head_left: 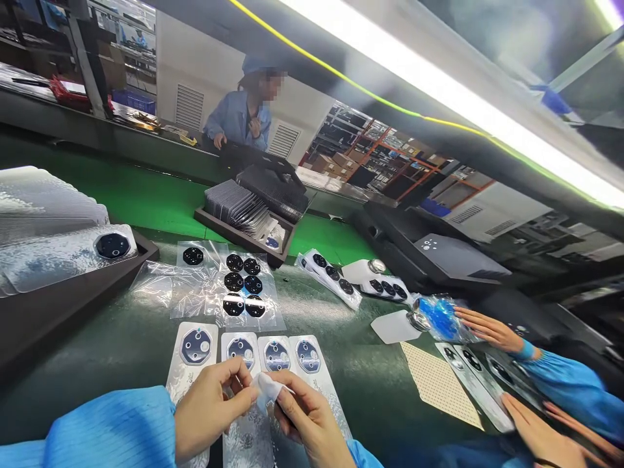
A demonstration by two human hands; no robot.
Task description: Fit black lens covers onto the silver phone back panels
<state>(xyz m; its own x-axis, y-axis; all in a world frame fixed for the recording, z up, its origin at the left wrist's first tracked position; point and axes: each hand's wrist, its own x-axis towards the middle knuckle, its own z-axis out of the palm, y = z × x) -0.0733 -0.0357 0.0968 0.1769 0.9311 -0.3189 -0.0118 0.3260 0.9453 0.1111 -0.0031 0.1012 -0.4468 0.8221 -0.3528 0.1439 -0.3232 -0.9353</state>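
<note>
No lettering is readable (the silvery panels (324, 385) perhaps bear small print, too tiny to tell).

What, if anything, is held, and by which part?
A white cloth, pinched at its right side by the right hand and, apparently, at its left edge by the left hand.

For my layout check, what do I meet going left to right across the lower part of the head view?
Panel stack, left hand, white piece, right hand, beige mat, co-worker's sleeve.
</note>
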